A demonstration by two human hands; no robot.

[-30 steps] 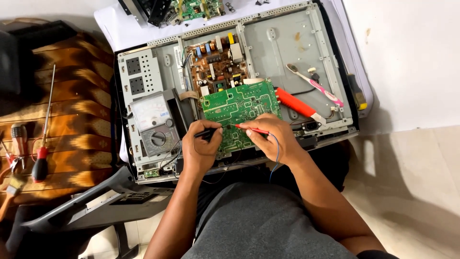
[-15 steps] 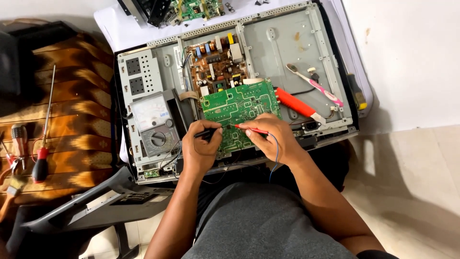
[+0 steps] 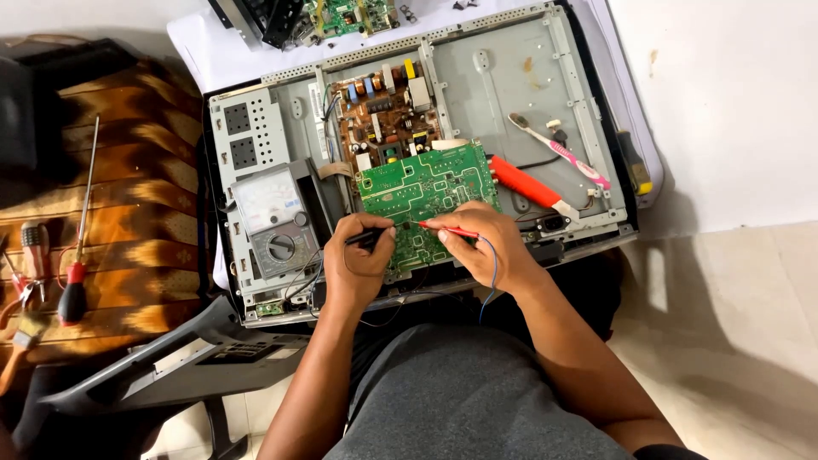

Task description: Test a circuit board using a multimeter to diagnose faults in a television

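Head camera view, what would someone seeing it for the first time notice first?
First, the green circuit board at the centre of the opened metal chassis, with both hands on it: the left hand holds a black probe and the right hand a red probe, tips on the board. Just left sits an analog multimeter; to the right lie a red-handled tool and a pink toothbrush.

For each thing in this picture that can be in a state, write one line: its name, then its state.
Left hand: gripping the black probe.
Right hand: pinching the red probe.
Green circuit board: exposed, both probe tips on it.
Metal chassis: cover off, lying flat.
Multimeter: lying face up.
Red-handled screwdriver: lying unused.
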